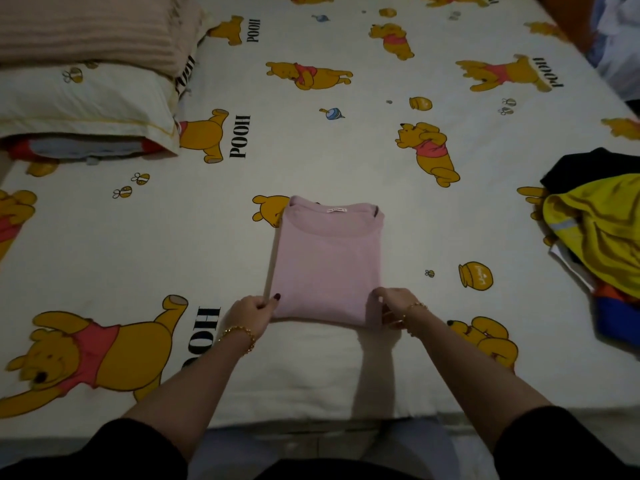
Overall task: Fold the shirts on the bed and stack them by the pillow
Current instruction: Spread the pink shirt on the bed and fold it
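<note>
Pink shirt (327,265) lies folded at frame centre on bed (311,140). Left hand (251,311) & right hand (393,306) each pinch a near corner. Risk: lifting by corners alone lets folds sag open en route to pillow (79,102), upper left.

We see a cream sheet (311,161) spread across most of the frame, printed with yellow bears in red tops, honey pots, bees and the word POOH. In the upper left corner lies a folded ribbed blanket (86,26), dusty pink. Below it, at the left edge, a red and blue-grey cloth (86,147) shows as a low strip. In the upper right corner, past an orange-brown edge (571,26), we make out pale crumpled fabric (616,46).
</note>
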{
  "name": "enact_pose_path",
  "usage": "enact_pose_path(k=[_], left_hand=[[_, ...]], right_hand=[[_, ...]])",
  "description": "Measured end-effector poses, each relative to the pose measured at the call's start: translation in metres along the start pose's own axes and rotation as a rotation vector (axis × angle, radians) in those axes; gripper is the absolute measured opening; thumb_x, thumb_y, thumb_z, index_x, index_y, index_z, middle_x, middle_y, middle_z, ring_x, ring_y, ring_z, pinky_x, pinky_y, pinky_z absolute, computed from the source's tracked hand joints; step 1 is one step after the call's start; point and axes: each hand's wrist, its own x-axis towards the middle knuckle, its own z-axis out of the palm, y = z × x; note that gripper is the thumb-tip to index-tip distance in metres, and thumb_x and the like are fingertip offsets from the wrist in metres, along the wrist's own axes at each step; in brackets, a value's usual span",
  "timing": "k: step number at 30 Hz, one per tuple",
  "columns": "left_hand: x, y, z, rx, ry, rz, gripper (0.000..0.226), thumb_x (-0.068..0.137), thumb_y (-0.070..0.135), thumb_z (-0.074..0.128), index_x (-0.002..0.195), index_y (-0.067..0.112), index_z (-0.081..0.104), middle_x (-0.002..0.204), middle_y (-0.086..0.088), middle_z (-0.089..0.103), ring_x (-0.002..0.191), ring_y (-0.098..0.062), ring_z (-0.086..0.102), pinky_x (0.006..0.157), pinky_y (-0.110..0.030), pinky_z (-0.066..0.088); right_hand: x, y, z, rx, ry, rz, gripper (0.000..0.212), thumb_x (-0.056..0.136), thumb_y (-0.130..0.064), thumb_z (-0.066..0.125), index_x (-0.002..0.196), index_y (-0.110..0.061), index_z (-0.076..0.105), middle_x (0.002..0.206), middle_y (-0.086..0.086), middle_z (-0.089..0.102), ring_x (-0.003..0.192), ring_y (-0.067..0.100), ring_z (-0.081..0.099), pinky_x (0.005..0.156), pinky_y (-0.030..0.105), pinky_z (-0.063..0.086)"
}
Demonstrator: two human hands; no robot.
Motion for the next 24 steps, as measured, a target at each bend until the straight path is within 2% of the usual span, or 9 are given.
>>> enact_pose_path(k=[3, 5, 7, 11, 13, 15, 18, 20, 24], left_hand=[[0.000, -0.001, 0.005, 0.063, 0.013, 0.020, 0.041, 0.090, 0.029, 0.053, 0.051, 0.018, 0.047, 0.062, -0.003, 0.053, 0.072, -0.031, 0.059, 0.065, -0.032, 0.047], [0.003, 0.001, 0.006, 0.058, 0.032, 0.018, 0.032, 0.088, 0.031, 0.051, 0.059, 0.019, 0.052, 0.068, -0.003, 0.058, 0.073, -0.028, 0.060, 0.068, -0.033, 0.048], [0.007, 0.007, 0.005, 0.060, 0.114, 0.039, 0.019, 0.088, 0.035, 0.051, 0.081, 0.021, 0.061, 0.087, -0.004, 0.064, 0.083, -0.026, 0.060, 0.075, -0.036, 0.051], [0.031, 0.036, 0.009, 0.199, 0.323, 0.241, 0.041, 0.090, 0.031, 0.050, 0.124, 0.009, 0.051, 0.128, -0.011, 0.051, 0.116, -0.029, 0.049, 0.095, -0.043, 0.040], [0.043, 0.055, 0.016, 0.306, 0.321, 0.422, 0.053, 0.089, 0.031, 0.043, 0.137, 0.009, 0.041, 0.144, -0.010, 0.040, 0.130, -0.028, 0.040, 0.102, -0.044, 0.036], [0.055, 0.066, 0.031, 0.411, 0.242, 0.497, 0.064, 0.088, 0.038, 0.033, 0.147, 0.013, 0.027, 0.155, -0.005, 0.026, 0.141, -0.023, 0.027, 0.109, -0.046, 0.029], [0.066, 0.060, 0.059, 0.475, 0.144, 0.378, 0.072, 0.087, 0.050, 0.008, 0.151, 0.017, 0.006, 0.159, -0.001, 0.006, 0.146, -0.019, 0.009, 0.114, -0.050, 0.013], [0.068, 0.053, 0.069, 0.487, 0.168, 0.316, 0.073, 0.087, 0.053, 0.007, 0.151, 0.017, 0.005, 0.159, -0.003, 0.006, 0.146, -0.021, 0.009, 0.114, -0.052, 0.009], [0.071, 0.059, 0.064, 0.463, 0.175, 0.298, 0.072, 0.087, 0.050, 0.003, 0.151, 0.017, 0.002, 0.159, -0.004, 0.000, 0.147, -0.022, 0.002, 0.114, -0.053, 0.003]], right_hand=[[0.007, -0.002, 0.005, -0.071, 0.046, 0.017, 0.024, 0.088, -0.023, 0.049, 0.092, -0.003, 0.061, 0.094, 0.018, 0.066, 0.081, 0.032, 0.064, 0.065, 0.032, 0.049], [0.012, -0.007, 0.006, -0.166, 0.069, -0.005, 0.031, 0.085, -0.027, 0.049, 0.099, -0.003, 0.063, 0.101, 0.018, 0.068, 0.090, 0.035, 0.066, 0.076, 0.037, 0.054], [0.015, -0.013, 0.007, -0.286, 0.169, -0.086, 0.036, 0.086, -0.031, 0.049, 0.109, -0.004, 0.060, 0.110, 0.017, 0.065, 0.100, 0.035, 0.062, 0.087, 0.039, 0.051], [0.024, -0.024, 0.019, -0.287, 0.460, -0.400, 0.045, 0.090, -0.024, 0.049, 0.128, -0.001, 0.044, 0.131, 0.019, 0.049, 0.120, 0.035, 0.048, 0.098, 0.041, 0.041], [0.030, -0.028, 0.031, -0.375, 0.544, -0.603, 0.053, 0.091, -0.025, 0.044, 0.138, -0.003, 0.035, 0.144, 0.018, 0.036, 0.134, 0.032, 0.034, 0.108, 0.045, 0.031], [0.042, -0.029, 0.048, -0.543, 0.527, -0.703, 0.064, 0.094, -0.032, 0.037, 0.149, -0.005, 0.017, 0.158, 0.010, 0.013, 0.146, 0.024, 0.010, 0.116, 0.046, 0.011], [0.063, -0.012, 0.067, -0.727, 0.473, -0.665, 0.073, 0.094, -0.051, 0.015, 0.151, -0.009, -0.003, 0.160, 0.006, -0.005, 0.147, 0.018, -0.005, 0.117, 0.052, -0.003], [0.074, 0.000, 0.070, -0.758, 0.488, -0.631, 0.077, 0.091, -0.056, 0.008, 0.151, -0.009, -0.004, 0.160, 0.006, -0.005, 0.147, 0.018, -0.005, 0.116, 0.055, -0.004], [0.078, -0.006, 0.063, -0.686, 0.516, -0.659, 0.078, 0.090, -0.058, 0.011, 0.152, -0.010, -0.001, 0.160, 0.006, -0.004, 0.147, 0.017, -0.007, 0.117, 0.051, -0.009]])
